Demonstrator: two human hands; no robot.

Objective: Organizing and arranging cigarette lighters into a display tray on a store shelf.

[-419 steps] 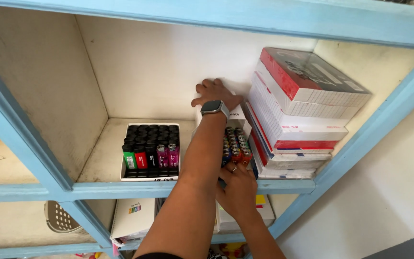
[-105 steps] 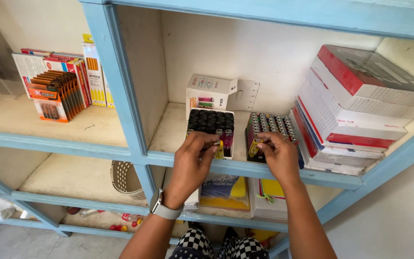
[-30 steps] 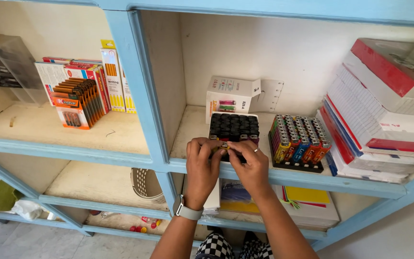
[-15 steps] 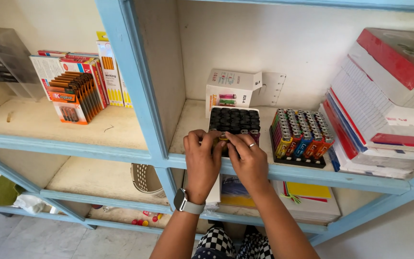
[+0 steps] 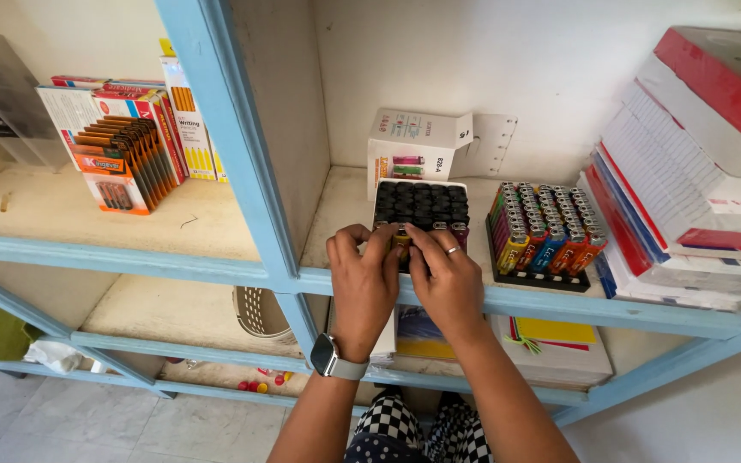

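Both hands met at the front edge of a tray of black-topped lighters (image 5: 420, 206) that sat on the blue-framed shelf (image 5: 551, 302), just right of the upright divider. The left hand (image 5: 364, 283), with a watch on its wrist, came in from six o'clock and curled its fingers (image 5: 379, 243) over the tray's front row. The right hand (image 5: 448, 279), wearing a ring, pressed in beside it, its fingertips (image 5: 415, 243) pinching at the same spot. Between the two sets of fingers a single lighter (image 5: 402, 238) with a yellowish body showed, gripped from either side; which hand's grip bore it more I could not tell. The tray lay at twelve o'clock from the hands, touching them.

At three o'clock from the tray, just beside it, stood a second tray of coloured lighters (image 5: 542, 236). At twelve o'clock behind the black-topped tray was a white carton (image 5: 413, 150) against the back wall. Stacked red-and-white boxes (image 5: 696, 171) leaned at the far right. In the left bay, well apart, stood pencil packs (image 5: 126, 154).
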